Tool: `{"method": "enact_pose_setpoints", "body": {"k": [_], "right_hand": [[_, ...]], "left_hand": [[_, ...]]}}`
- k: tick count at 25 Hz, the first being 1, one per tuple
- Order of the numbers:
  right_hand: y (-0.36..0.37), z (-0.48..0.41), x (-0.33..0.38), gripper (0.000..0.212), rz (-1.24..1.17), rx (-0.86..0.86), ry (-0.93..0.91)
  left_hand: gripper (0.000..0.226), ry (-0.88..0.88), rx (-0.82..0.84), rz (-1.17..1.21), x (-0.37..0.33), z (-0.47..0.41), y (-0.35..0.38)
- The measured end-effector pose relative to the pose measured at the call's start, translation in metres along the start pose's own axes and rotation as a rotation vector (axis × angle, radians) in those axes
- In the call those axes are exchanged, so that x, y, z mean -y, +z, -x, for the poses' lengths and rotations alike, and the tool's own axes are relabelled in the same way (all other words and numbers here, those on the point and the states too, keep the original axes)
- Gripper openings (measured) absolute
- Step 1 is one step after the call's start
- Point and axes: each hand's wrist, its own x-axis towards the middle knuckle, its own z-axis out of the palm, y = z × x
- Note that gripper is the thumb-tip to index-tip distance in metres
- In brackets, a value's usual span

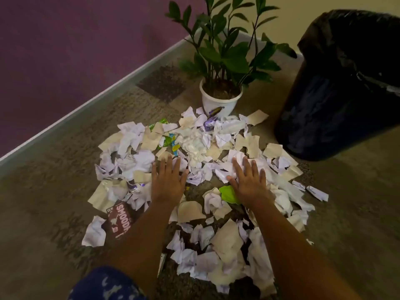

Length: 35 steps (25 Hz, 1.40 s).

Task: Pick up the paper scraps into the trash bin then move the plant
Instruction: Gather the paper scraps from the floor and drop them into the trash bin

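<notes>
A wide heap of white and beige paper scraps (194,148) with a few coloured wrappers covers the carpet in front of me. My left hand (167,182) lies flat, fingers spread, on the scraps left of centre. My right hand (249,181) lies flat and open on the scraps to the right, beside a bright green piece (229,194). Neither hand holds anything. Behind the heap stands the plant (225,53) in a white pot (218,102). The trash bin (342,87), lined with a black bag, stands at the right.
A purple wall (75,46) with a pale baseboard (91,102) runs diagonally along the left. A brown carton printed "SMOOTH" (121,219) lies among the scraps near my left forearm. Bare carpet (43,213) extends left and right of the heap.
</notes>
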Motion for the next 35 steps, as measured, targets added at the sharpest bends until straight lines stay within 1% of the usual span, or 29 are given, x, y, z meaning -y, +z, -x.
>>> {"method": "enact_pose_setpoints", "body": {"k": [2,4,6,8,11,14,15,17,19,21,22,24,27,29,30,32,33,35], "right_hand": [[-0.002,0.000,-0.001,0.061,-0.009,-0.034,-0.019],[-0.003,0.003,-0.005,0.060,-0.047,-0.101,-0.024],[-0.004,0.007,-0.014,0.059,-0.070,-0.209,-0.006],[-0.006,0.013,-0.028,0.055,-0.075,-0.358,0.035],[-0.011,0.020,-0.052,0.050,-0.146,-0.526,0.148],[-0.009,0.027,-0.073,0.047,-0.226,-0.634,0.322],[-0.006,0.030,-0.080,0.048,-0.241,-0.627,0.405],[0.003,0.037,-0.092,0.052,-0.267,-0.526,0.599],[0.011,0.042,-0.098,0.053,-0.403,-0.444,0.756],[0.015,0.044,-0.092,0.051,-0.595,-0.422,0.832],[0.018,0.043,-0.086,0.050,-0.641,-0.416,0.841],[0.019,0.040,-0.069,0.051,-0.672,-0.379,0.804],[0.014,0.031,-0.046,0.051,-0.678,-0.347,0.704],[0.010,0.021,-0.032,0.049,-0.677,-0.302,0.564],[0.007,0.016,-0.025,0.048,-0.721,-0.260,0.445],[-0.003,0.011,-0.010,0.047,-0.925,-0.211,0.217],[-0.008,0.011,-0.005,0.047,-0.998,-0.235,0.146],[-0.015,0.013,-0.003,0.046,-0.968,-0.377,0.093]], "left_hand": [[0.056,-0.046,-0.032,0.015,-0.004,-0.001,0.000],[0.056,-0.088,-0.127,0.071,-0.011,0.002,0.003],[0.054,-0.137,-0.225,0.119,-0.015,0.004,0.003],[0.051,-0.185,-0.294,0.119,-0.014,0.006,0.001],[0.050,-0.235,-0.325,0.116,-0.004,0.009,-0.007],[0.050,-0.363,-0.333,0.106,0.012,0.016,-0.016],[0.050,-0.417,-0.331,0.098,0.019,0.018,-0.016],[0.051,-0.552,-0.324,0.130,0.033,0.025,-0.014],[0.056,-0.714,-0.285,0.219,0.044,0.035,-0.008],[0.059,-0.869,-0.237,0.327,0.048,0.043,0.001],[0.060,-0.932,-0.226,0.381,0.046,0.047,0.003],[0.065,-1.006,-0.225,0.456,0.041,0.051,0.005],[0.066,-0.999,-0.244,0.483,0.038,0.051,0.008],[0.065,-0.993,-0.230,0.523,0.039,0.049,0.009],[0.065,-0.981,-0.204,0.546,0.040,0.048,0.008],[0.062,-0.902,-0.204,0.551,0.042,0.047,0.005],[0.061,-0.824,-0.188,0.571,0.042,0.046,0.002],[0.059,-0.690,-0.176,0.621,0.038,0.045,-0.004]]}}
